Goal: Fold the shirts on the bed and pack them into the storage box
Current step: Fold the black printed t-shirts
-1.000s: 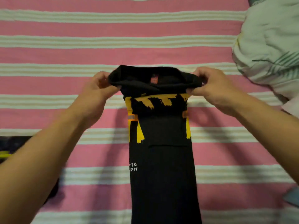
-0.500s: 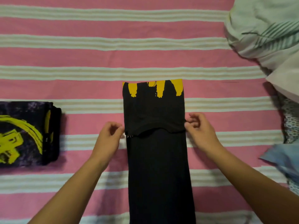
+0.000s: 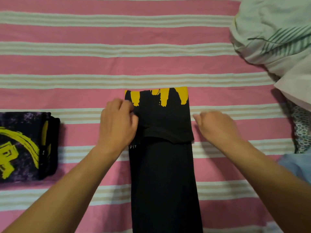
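Observation:
A black shirt (image 3: 161, 174) with a yellow print lies as a long narrow strip on the pink striped bed (image 3: 101, 68). Its top part is folded down over itself, and the yellow print shows along the far edge. My left hand (image 3: 117, 123) rests on the left edge of the folded flap, its bent fingers pressing on the fabric. Just right of the flap, my right hand (image 3: 217, 125) is blurred and loosely curled; it holds nothing and does not touch the shirt. A folded dark shirt (image 3: 23, 147) with a yellow graphic lies at the left. No storage box is in view.
A pile of pale crumpled clothes (image 3: 276, 36) fills the upper right corner. A patterned cloth (image 3: 303, 128) and a light blue garment (image 3: 297, 165) lie at the right edge.
The shirt's top was brought down and laid over the strip. Both hands then let go of the flap's lower edge. The left slid up its left side and the right moved off to the right.

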`<action>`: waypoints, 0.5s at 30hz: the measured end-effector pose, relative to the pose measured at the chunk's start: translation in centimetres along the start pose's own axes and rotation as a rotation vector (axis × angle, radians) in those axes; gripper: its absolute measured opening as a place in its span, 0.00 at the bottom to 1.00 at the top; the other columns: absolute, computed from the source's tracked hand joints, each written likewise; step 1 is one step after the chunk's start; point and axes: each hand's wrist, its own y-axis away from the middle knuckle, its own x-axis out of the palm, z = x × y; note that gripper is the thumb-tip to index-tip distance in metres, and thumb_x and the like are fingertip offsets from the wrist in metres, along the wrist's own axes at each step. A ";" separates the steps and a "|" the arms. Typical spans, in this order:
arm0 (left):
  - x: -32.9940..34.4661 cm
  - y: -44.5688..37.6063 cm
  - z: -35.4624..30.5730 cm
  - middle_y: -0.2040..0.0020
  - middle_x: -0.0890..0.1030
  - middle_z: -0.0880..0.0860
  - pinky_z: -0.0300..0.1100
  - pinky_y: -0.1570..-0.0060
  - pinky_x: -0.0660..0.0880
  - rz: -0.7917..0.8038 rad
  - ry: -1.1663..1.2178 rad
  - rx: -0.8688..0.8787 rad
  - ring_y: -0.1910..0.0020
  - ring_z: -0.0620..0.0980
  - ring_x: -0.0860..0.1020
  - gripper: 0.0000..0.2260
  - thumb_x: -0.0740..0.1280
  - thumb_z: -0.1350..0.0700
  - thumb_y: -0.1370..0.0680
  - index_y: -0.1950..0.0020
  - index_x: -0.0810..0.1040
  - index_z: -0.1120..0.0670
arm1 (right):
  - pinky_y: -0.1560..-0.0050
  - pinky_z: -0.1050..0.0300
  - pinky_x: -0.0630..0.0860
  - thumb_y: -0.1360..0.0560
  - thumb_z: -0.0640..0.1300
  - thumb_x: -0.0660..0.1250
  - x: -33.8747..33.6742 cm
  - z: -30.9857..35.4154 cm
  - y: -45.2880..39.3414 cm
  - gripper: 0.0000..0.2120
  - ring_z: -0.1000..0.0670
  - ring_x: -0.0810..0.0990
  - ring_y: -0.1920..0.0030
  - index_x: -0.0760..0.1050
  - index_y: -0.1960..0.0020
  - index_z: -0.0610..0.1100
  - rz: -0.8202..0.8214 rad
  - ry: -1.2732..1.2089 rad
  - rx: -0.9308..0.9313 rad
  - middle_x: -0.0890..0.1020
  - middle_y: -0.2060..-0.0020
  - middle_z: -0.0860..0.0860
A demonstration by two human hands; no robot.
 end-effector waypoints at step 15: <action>9.0 0.8 -1.9 0.17 0.39 0.55 0.60 0.21 0.42 0.286 -0.415 0.169 0.19 0.59 0.37 0.30 0.42 0.36 0.17 0.17 0.43 0.46 | 0.21 0.37 0.41 0.17 0.62 0.48 7.0 4.4 -4.0 0.33 0.42 0.37 0.20 0.43 0.18 0.49 -0.148 0.127 -0.279 0.42 0.18 0.46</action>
